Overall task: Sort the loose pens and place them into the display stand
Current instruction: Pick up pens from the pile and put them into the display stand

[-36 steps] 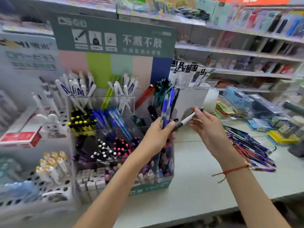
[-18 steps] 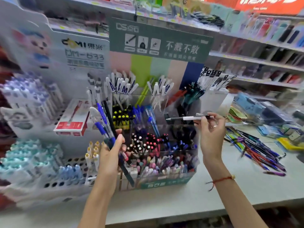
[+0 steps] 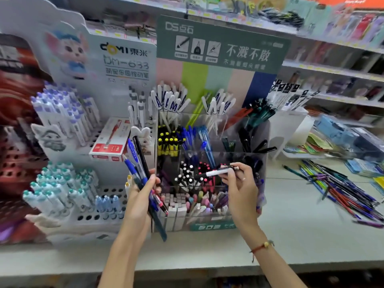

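A clear tiered display stand (image 3: 264, 142) with a green header sits on the counter, its compartments full of pens. My left hand (image 3: 141, 200) grips a bunch of several pens (image 3: 138, 163), mostly blue and black, in front of the stand's left edge. My right hand (image 3: 239, 183) pinches a white pen with a black tip (image 3: 216, 172), held level over the stand's middle row of black and pink capped pens. A heap of loose pens (image 3: 340, 188) lies on the counter to the right.
A white holed rack (image 3: 91, 215) with white and teal pens stands left of the stand, with a red and white box (image 3: 110, 142) on it. Shelves of stationery run behind. Packets and blue boxes (image 3: 340, 134) lie at the right back.
The view has swung further left. My right hand has brought the white pen lower, down over the stand's middle row. My left hand with its bunch stays at the stand's left edge.
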`<action>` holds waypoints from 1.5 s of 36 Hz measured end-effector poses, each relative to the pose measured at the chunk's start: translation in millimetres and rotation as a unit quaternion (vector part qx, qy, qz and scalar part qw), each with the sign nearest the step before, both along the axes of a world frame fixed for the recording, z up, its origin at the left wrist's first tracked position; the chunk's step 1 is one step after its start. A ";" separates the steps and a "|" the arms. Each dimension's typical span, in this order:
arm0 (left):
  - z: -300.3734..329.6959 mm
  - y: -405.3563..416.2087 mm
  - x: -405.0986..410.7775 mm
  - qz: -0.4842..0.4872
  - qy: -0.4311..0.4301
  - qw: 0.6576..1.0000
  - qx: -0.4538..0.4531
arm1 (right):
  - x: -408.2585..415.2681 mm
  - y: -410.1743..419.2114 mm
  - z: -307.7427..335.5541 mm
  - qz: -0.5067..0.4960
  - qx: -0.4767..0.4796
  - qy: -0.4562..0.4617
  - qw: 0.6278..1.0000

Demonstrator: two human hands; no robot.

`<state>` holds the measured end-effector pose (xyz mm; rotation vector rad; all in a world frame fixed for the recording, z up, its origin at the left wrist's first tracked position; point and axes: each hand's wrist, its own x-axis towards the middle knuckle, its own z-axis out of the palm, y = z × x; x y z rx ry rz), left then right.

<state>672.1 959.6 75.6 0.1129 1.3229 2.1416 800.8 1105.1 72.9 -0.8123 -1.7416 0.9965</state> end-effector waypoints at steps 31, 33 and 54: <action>5.6 -4.3 8.8 -0.123 0.039 0.990 -0.063 | -49.7 11.9 13.1 0.038 0.240 -0.443 0.863; 6.4 -1.1 9.6 -0.145 0.084 0.980 -0.106 | -46.3 -0.6 23.5 0.051 0.171 -0.296 0.938; 27.8 78.2 28.9 -0.220 0.094 0.970 -0.036 | 43.3 94.5 88.5 -0.243 0.190 0.069 0.949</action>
